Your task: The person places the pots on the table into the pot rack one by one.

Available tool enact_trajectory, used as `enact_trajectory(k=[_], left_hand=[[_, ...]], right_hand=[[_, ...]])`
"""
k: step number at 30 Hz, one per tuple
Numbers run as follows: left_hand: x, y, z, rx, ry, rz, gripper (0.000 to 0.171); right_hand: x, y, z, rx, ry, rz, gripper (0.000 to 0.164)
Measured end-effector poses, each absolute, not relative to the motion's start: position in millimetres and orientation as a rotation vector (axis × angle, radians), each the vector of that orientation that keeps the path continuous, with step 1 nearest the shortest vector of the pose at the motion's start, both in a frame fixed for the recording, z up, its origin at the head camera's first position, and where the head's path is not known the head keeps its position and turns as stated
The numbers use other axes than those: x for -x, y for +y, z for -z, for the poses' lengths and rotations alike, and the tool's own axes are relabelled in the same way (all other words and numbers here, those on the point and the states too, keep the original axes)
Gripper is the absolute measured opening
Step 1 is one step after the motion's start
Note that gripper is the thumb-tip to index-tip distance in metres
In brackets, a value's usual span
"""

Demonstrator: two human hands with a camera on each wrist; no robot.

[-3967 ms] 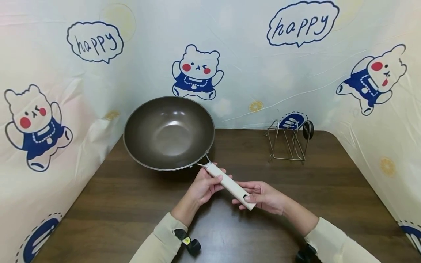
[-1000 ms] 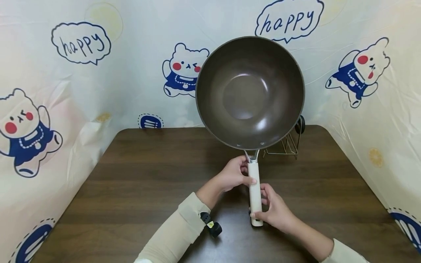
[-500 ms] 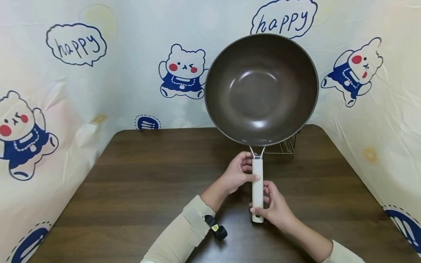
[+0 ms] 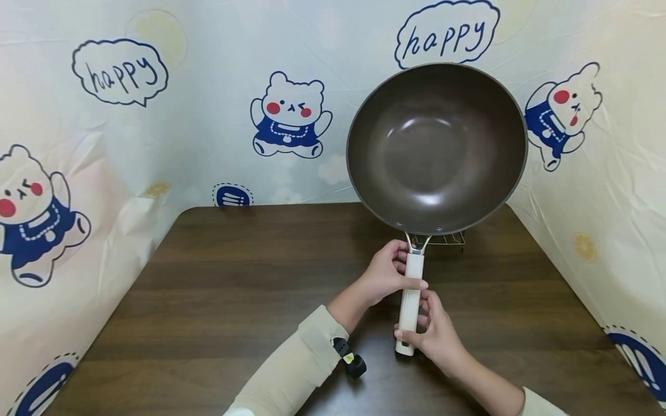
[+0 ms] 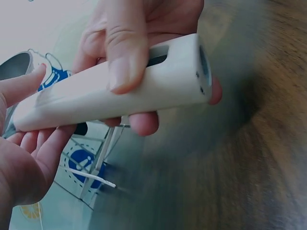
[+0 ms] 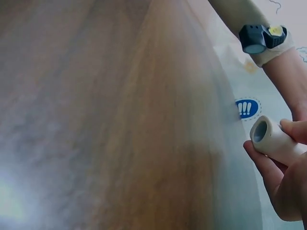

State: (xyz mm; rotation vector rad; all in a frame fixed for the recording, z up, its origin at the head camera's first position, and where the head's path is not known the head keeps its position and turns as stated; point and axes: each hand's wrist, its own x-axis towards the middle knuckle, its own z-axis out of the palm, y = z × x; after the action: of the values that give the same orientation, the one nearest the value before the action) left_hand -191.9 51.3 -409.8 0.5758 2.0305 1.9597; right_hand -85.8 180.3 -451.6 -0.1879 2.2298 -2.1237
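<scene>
Wok up in the air above the table, over the far edge, toward the far right corner. Dark brown inside, facing the person; bowl tilted up, handle running down toward the near edge. Handle cream-coloured, joined to the bowl by a metal fork-shaped bracket.

Left hand: partly closed on the upper handle just below the bracket, thumb laid across the front, fingers behind. Right hand: also partly closed, gripping the lower end, thumb on the front close to the slot, fingers round the back. The two hands sit close together, one above the other. Left wrist view has both thumbs and fingers on the handle; right wrist view shows its hollow end.

Wire rack near the far right corner, mostly hidden behind the bowl; only its lower wires show from the head camera. Cream sleeves on both arms, black wrist camera strapped on the left one. Printed cloth with bears and "happy" bubbles hangs past the far edge and down both sides.
</scene>
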Motion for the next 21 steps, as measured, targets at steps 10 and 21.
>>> enact_trajectory(k=[10,21], left_hand=[[197,62,399,-0.655,2.002,-1.928,0.059],[199,58,387,-0.666,1.622,-1.974,0.058]], right_hand=[[87,174,452,0.172,2.411,2.127,0.076],[97,198,456,0.753,1.53,2.325,0.047]])
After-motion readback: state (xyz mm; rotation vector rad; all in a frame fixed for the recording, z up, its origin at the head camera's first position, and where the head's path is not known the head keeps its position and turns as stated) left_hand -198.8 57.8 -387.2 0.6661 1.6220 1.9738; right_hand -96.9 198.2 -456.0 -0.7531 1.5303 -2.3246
